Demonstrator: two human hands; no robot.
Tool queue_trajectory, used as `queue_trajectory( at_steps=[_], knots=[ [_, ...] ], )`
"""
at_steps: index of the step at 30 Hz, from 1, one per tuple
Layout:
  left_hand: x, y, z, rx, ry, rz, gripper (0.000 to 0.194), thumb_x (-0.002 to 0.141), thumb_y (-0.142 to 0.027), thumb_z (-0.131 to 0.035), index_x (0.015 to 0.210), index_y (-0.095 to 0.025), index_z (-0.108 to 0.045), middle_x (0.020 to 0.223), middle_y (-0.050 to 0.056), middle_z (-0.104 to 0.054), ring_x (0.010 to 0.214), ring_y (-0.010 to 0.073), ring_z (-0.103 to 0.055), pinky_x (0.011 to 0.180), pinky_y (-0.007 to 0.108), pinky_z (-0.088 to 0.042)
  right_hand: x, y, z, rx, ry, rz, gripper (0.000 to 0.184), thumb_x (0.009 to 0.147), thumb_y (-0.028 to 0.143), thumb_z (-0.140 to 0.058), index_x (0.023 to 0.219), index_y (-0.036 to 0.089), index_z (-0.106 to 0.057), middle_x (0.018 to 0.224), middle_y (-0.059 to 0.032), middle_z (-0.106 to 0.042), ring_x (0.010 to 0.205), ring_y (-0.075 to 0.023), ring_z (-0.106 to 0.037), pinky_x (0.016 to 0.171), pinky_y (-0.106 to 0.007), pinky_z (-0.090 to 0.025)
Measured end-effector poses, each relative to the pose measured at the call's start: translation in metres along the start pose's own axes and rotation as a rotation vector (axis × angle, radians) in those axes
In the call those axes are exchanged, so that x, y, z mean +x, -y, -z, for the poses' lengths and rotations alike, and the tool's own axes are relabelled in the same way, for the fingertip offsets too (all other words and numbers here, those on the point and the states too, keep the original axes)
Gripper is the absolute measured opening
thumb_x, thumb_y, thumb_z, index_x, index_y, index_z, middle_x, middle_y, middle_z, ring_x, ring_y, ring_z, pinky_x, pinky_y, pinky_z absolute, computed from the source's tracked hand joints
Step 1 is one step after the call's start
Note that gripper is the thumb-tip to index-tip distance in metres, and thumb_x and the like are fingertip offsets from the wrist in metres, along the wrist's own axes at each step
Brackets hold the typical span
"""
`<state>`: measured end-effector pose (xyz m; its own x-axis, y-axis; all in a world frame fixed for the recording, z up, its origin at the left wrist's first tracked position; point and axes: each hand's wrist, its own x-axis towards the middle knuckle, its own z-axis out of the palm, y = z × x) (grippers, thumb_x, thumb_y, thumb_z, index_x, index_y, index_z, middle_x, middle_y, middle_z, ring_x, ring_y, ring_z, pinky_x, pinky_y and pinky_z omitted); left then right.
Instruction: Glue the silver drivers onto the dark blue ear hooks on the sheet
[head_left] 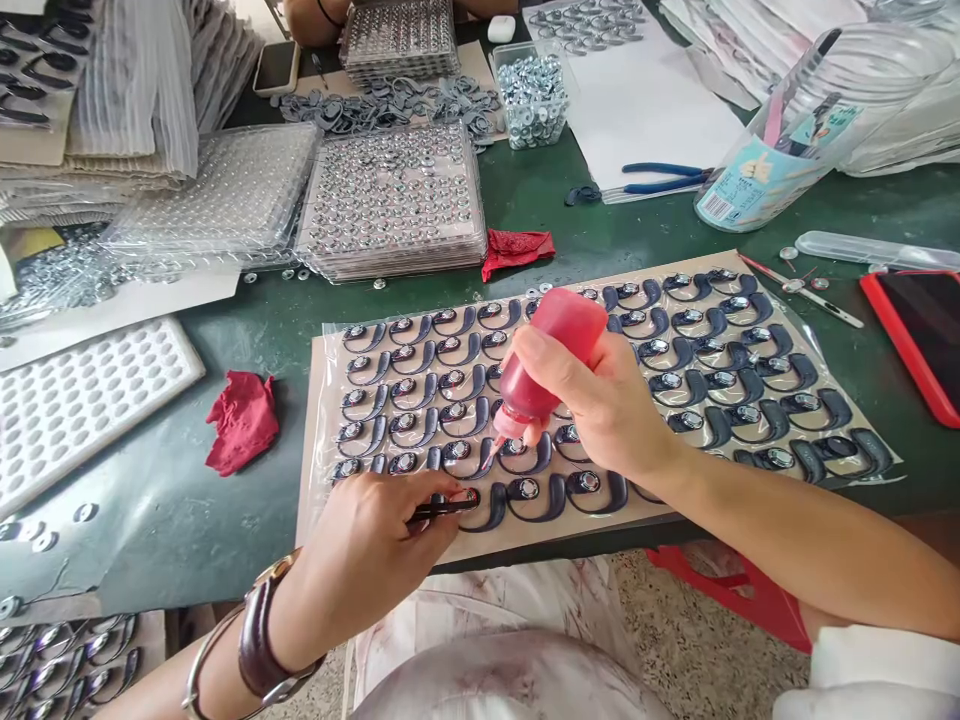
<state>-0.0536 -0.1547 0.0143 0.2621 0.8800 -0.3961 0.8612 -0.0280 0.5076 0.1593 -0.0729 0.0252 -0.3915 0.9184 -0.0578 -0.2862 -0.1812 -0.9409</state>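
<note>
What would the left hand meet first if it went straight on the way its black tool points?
Most likely the dark curved band just beyond the tip of the black tool, though depth is unclear and it might pass above.

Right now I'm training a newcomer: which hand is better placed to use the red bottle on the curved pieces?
Probably the right hand: it holds the red bottle, nozzle tipped down over the curved pieces. The left hand grips a dark tool.

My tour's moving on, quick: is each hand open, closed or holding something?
Left hand: closed, holding a slim black tool.
Right hand: closed around a red squeeze bottle.
</note>
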Motion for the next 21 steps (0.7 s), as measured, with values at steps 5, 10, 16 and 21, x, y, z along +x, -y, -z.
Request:
queue_trajectory(
  at_steps=[5, 10, 16, 21],
  knots=[
    [-0.0039, 0.0000, 0.0014, 0.066, -0.062, -0.086, 0.023, 0.087, -0.030, -0.055, 0.099, -0.030, -0.074, 0.062, -0.006, -0.068, 0.043, 0.0085, -0.051, 0.049, 0.021, -0.037, -0.0009, -0.0005, -0.0003, 0.017, -0.014, 0.021, 0.031, 0.092, 0.045, -0.064, 0.075, 0.019, -0.065, 0.058, 0.0034, -0.058, 0.051, -0.0118, -0.067, 0.038, -0.017, -0.047],
    [-0.0045, 0.0028, -0.0009, 0.128, -0.114, -0.154, 0.022, 0.087, -0.028, -0.058, 0.102, -0.031, -0.073, 0.066, -0.006, -0.071, 0.049, 0.0110, -0.061, 0.051, 0.023, -0.041, -0.0004, -0.0019, 0.0004, 0.000, -0.024, 0.006, 0.029, 0.091, 0.046, -0.066, 0.079, 0.020, -0.067, 0.059, 0.0032, -0.061, 0.051, -0.0127, -0.068, 0.038, -0.017, -0.048],
    [-0.0049, 0.0078, -0.0037, 0.122, -0.122, -0.204, 0.021, 0.090, -0.028, -0.055, 0.104, -0.029, -0.072, 0.080, -0.004, -0.076, 0.061, 0.0142, -0.070, 0.055, 0.025, -0.047, 0.0003, -0.0014, -0.0007, -0.040, -0.011, -0.005, 0.036, 0.091, 0.049, -0.064, 0.071, 0.019, -0.065, 0.057, 0.0021, -0.061, 0.051, -0.0122, -0.066, 0.039, -0.018, -0.048],
    [-0.0056, 0.0094, -0.0056, 0.106, -0.102, -0.202, 0.021, 0.090, -0.027, -0.056, 0.105, -0.030, -0.071, 0.080, -0.005, -0.076, 0.062, 0.0136, -0.070, 0.057, 0.024, -0.050, 0.0000, -0.0015, -0.0012, -0.020, -0.017, -0.013, 0.034, 0.091, 0.049, -0.065, 0.072, 0.020, -0.065, 0.057, 0.0026, -0.059, 0.051, -0.0121, -0.065, 0.039, -0.018, -0.047]
  ],
)
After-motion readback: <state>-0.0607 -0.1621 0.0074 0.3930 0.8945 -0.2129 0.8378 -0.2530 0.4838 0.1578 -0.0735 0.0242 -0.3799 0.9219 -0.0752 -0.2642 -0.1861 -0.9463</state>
